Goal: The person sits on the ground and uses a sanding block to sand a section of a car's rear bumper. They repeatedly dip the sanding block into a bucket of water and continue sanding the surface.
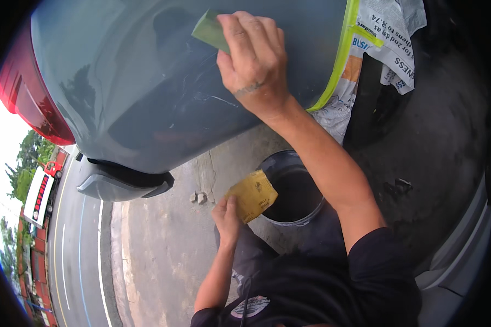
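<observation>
My right hand [255, 62] is closed on a flat green pad [209, 31] at the grey car panel [142, 92]. The hand covers part of the pad, so I cannot tell how firmly it presses. Pale scratches [218, 100] mark the paint below that hand. Lower down, my left hand [227, 220] pinches a yellowish sheet of sandpaper [252, 195] by its lower left side. The sheet has dark print on its back and overlaps the view of a dark round bucket [292, 222] on the ground.
Yellow-green masking tape [341, 62] edges the panel on the right, with newspaper [390, 32] attached to it. At left are a red tail light [35, 90] and a bumper end [120, 184]. Beyond the concrete ground [163, 256] runs a road [82, 245] with a truck [40, 196].
</observation>
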Motion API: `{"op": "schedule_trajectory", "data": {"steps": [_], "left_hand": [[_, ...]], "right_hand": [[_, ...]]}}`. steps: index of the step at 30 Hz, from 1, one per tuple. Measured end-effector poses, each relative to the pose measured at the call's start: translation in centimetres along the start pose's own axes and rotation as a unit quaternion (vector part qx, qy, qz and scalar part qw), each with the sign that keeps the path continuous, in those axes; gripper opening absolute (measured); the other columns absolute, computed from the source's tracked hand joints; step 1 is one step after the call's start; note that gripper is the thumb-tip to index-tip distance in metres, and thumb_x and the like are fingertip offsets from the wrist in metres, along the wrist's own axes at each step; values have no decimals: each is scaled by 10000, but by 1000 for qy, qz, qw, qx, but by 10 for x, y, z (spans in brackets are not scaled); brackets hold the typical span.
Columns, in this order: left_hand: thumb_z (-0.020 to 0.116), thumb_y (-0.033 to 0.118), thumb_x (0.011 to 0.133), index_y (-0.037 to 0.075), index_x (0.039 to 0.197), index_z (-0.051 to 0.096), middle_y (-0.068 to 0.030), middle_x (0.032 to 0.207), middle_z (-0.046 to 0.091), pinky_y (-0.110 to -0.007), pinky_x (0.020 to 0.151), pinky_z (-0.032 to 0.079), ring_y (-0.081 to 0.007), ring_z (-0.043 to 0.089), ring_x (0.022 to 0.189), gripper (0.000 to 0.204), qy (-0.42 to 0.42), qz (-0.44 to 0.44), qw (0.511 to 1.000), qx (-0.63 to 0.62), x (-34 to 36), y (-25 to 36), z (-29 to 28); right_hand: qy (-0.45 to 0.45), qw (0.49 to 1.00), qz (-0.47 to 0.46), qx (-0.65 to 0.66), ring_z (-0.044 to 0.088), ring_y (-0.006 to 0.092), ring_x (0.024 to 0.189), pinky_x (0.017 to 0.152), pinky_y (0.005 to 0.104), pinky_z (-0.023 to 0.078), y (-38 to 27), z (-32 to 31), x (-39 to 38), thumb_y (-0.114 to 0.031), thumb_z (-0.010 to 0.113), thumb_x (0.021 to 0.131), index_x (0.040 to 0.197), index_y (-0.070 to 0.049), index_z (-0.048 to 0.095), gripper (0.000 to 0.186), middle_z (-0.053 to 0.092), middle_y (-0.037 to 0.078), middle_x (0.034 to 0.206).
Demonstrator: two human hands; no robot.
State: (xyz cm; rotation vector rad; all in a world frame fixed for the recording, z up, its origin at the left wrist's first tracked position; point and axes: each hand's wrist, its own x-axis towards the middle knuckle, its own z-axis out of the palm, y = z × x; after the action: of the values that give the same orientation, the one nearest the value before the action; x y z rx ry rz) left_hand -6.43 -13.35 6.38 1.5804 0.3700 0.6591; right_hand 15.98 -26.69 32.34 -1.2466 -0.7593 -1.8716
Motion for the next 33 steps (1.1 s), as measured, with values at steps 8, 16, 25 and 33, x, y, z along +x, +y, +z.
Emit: {"op": "schedule_trajectory", "data": {"steps": [8, 16, 25, 33], "left_hand": [[615, 197, 1134, -52, 1126, 753, 3, 954, 733, -243, 738, 488, -47, 601, 823, 285, -7, 9, 1000, 21, 4, -2, -5], [629, 221, 1124, -23, 1173, 768, -4, 985, 759, -246, 742, 505, -52, 632, 831, 285, -44, -27, 996, 78, 2, -33, -29], [619, 213, 1121, -41, 1216, 764, -18, 995, 770, -257, 763, 526, -70, 652, 842, 308, -69, -68, 992, 87, -11, -48, -24], [606, 177, 1128, -62, 1152, 758, -9, 997, 759, -263, 797, 516, -70, 629, 884, 284, -101, -43, 990, 93, -5, -49, 7]], "right_hand": [[-116, 980, 17, 159, 645, 255, 999, 793, 392, 481, -104, -6, -42, -10, 755, 873, 1216, -5, 718, 345, 692, 109, 1162], [-41, 990, 120, 59, 679, 351, 1046, 899, 463, 544, 42, -84, -54, 21, 833, 771, 1245, -5, 667, 503, 696, 151, 1163], [63, 992, 100, 34, 639, 353, 933, 778, 458, 552, 32, -21, -42, 21, 835, 674, 1177, 4, 640, 539, 665, 176, 1182], [-73, 983, 53, 163, 640, 264, 988, 752, 389, 499, -104, -8, -110, -68, 759, 897, 1119, -2, 667, 249, 672, 149, 1218]]}}
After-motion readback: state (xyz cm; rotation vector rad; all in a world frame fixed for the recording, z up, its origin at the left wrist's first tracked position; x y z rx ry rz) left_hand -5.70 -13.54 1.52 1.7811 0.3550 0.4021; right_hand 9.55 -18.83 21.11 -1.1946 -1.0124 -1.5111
